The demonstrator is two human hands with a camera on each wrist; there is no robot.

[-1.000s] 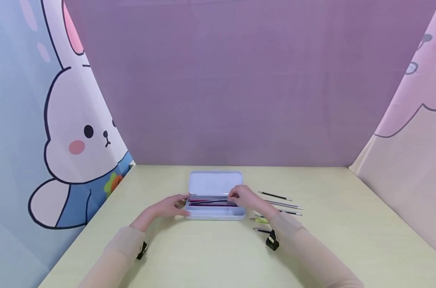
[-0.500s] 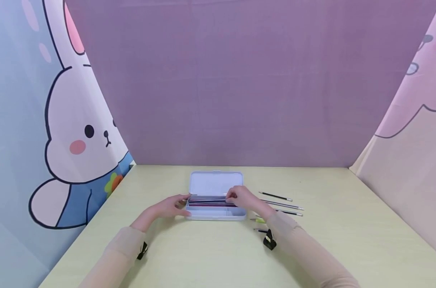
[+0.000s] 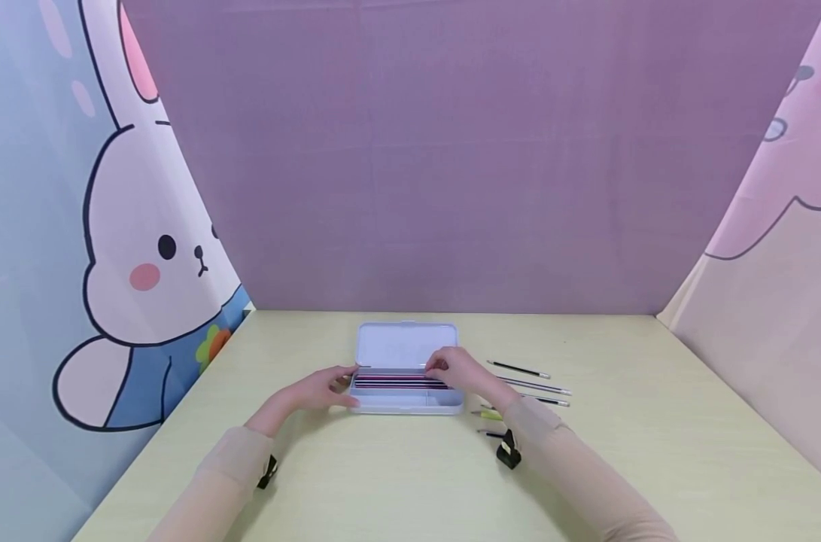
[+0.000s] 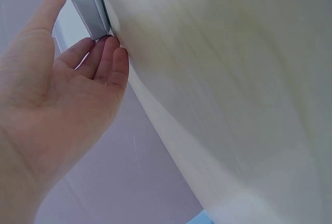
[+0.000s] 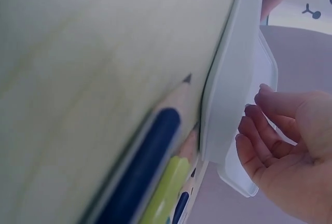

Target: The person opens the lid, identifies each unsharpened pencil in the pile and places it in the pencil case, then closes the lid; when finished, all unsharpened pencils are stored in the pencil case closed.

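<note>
A white pencil case (image 3: pixel 390 402) lies on the table with its lid (image 3: pixel 406 344) raised at the back. Dark and reddish pencils (image 3: pixel 391 382) lie side by side in its long rear compartment. My left hand (image 3: pixel 315 388) holds the case's left end, thumb at the front and fingers farther back. Over the right end of those pencils hovers my right hand (image 3: pixel 456 369). Its fingers (image 5: pixel 254 151) are loosely bent, and no pencil shows between them in the right wrist view. The case wall hides part of the inside there.
Right of the case lie several loose pencils: a black one (image 3: pixel 518 369), a purple-striped one (image 3: pixel 539 386), a lime-green one (image 5: pixel 165 190) and a navy one (image 5: pixel 142 172). Their tips point toward the case. A purple backdrop (image 3: pixel 451 165) rises behind the table.
The dark pencil that lay slanted across the others now lies parallel with them in the rear compartment. My right hand has shifted slightly left. My left hand has stayed put.
</note>
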